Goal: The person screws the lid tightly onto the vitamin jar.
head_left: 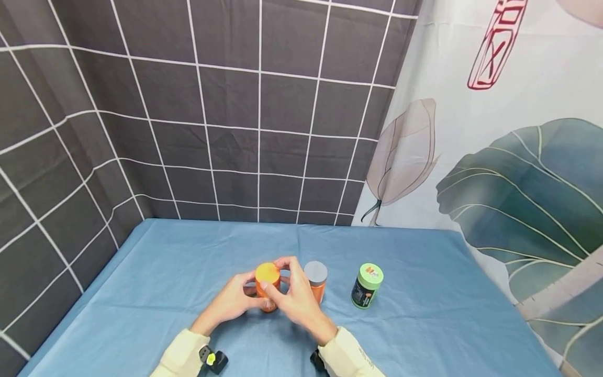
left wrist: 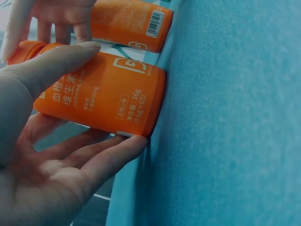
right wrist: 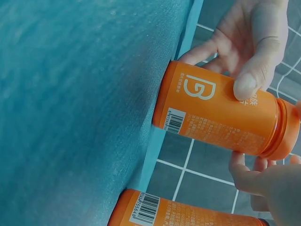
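An orange supplement bottle (head_left: 267,287) with an orange-yellow lid (head_left: 267,272) stands upright on the blue cloth between both hands. My left hand (head_left: 234,299) holds its body, the thumb across the label and the fingers on the other side, as the left wrist view shows. Around the lid curl the thumb and fingers of my right hand (head_left: 298,303). In the right wrist view the lid (right wrist: 288,129) sits on the bottle's neck. Just right of that hand stands a second orange bottle (head_left: 317,291) with a grey lid (head_left: 315,271), partly hidden by it.
A dark jar (head_left: 363,294) with a green lid (head_left: 370,275) stands farther right on the blue-covered table (head_left: 188,262). Behind the table hang a dark grid-patterned cloth (head_left: 231,99) and a white curtain (head_left: 443,63) printed with leaves.
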{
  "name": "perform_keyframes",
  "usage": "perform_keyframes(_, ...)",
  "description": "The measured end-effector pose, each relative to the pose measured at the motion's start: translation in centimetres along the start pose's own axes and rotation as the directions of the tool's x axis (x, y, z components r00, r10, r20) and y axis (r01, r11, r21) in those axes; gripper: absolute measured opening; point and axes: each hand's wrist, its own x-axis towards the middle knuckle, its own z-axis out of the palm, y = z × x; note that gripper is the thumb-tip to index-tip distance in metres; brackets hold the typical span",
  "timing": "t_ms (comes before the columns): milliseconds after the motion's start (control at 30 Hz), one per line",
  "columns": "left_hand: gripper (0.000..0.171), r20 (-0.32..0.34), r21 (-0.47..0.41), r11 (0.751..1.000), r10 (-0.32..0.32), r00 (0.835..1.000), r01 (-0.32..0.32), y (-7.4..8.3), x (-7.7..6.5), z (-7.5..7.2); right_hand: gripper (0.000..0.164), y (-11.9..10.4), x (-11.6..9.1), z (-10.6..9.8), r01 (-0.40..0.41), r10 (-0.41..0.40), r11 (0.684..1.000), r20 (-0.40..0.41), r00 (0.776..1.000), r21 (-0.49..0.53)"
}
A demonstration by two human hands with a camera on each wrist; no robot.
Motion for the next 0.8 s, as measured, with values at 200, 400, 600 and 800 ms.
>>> perform_keyframes(200,0.06,-0.012,0.027,1.0,0.012,1.0,-0.012,-0.08,0.02,-0.07,0.051,-0.11,-0.12,-0.02,-0.001,0.003,0.999,0.029,1.0,-0.038)
perform_keyframes(400,0.062,-0.005,0.02,1.0,0.012,1.0,-0.012,0.05,-0.03,0.02,0.042,0.26,0.0,-0.13,0.046,-0.045,0.999,0.057,0.997,-0.014)
perform_keyframes(600,0.063,-0.001,-0.002,1.0,-0.015,1.0,0.015,0.0,0.09,0.08,0.035,0.37,0.06,-0.01,0.045,-0.045,0.999,0.015,0.999,0.017)
perform_keyframes(800,0.064,0.004,-0.017,1.0,-0.014,1.0,0.014,-0.1,0.06,0.12,0.036,-0.05,-0.09,0.16,0.029,-0.029,1.0,-0.028,0.999,0.001)
